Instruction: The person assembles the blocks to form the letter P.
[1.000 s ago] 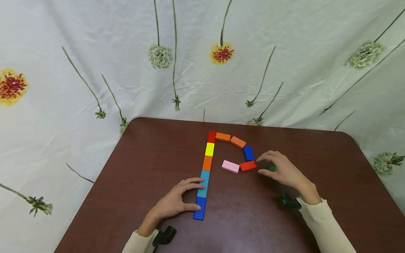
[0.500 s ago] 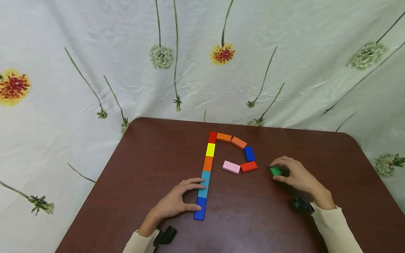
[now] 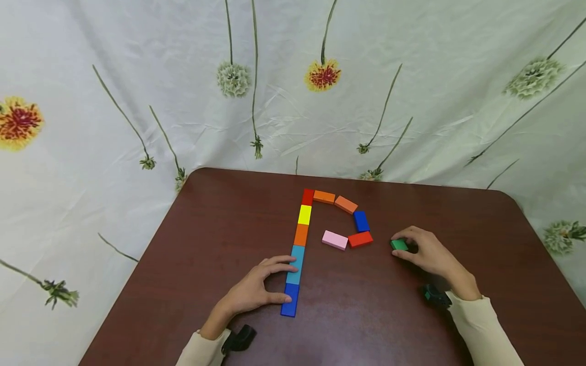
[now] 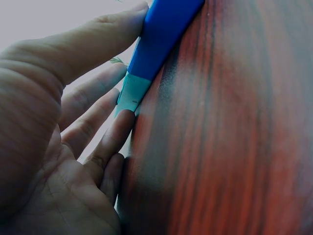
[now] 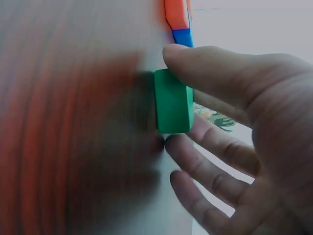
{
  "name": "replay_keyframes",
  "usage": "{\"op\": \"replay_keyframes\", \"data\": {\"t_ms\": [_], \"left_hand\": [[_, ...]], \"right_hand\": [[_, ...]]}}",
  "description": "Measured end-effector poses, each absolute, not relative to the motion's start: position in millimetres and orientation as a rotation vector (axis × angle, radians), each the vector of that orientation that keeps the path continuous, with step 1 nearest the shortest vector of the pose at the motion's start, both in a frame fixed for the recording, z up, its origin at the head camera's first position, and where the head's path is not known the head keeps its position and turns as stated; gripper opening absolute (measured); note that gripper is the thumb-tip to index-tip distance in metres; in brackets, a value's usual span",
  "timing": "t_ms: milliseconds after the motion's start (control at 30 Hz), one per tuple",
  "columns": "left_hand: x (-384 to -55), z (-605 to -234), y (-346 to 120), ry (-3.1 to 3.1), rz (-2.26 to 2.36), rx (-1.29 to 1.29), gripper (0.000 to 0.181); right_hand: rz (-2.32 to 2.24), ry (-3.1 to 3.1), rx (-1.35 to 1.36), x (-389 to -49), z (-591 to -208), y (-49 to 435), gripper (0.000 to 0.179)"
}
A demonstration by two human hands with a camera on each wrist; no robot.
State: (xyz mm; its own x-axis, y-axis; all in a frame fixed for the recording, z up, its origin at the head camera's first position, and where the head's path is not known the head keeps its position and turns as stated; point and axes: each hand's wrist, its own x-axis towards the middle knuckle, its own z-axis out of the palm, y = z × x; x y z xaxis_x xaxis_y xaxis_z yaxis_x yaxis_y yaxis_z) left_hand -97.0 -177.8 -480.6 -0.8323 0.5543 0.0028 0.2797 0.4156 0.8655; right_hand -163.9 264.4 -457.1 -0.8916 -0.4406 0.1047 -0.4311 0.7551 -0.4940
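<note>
My left hand lies along the lower left of a straight column of flat blocks. Its fingertips touch a light blue block and its thumb tip rests on a dark blue block; the left wrist view shows the thumb against that dark blue block. On the right, my right hand pinches a green block between thumb and fingers, low at the tabletop. In the right wrist view the thumb is at one end of the green block, with the fingers at its other end.
Up the column are orange, yellow and red blocks. From its top curve two orange blocks, a blue one, a red one and a pink one. Behind the brown table hangs a flowered cloth.
My right hand has moved right, away from the red block, and its thumb and fingers have come round the green block. The left hand has stayed in place.
</note>
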Motion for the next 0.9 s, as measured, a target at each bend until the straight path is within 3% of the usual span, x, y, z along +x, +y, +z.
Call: {"op": "replay_keyframes", "data": {"t_ms": [900], "left_hand": [[-96.6, -480.1, -178.8, 2.391, 1.377, 0.740, 0.055]], "right_hand": [[-0.884, 2.986, -0.875, -167.8, -442.3, 224.7, 0.031]]}}
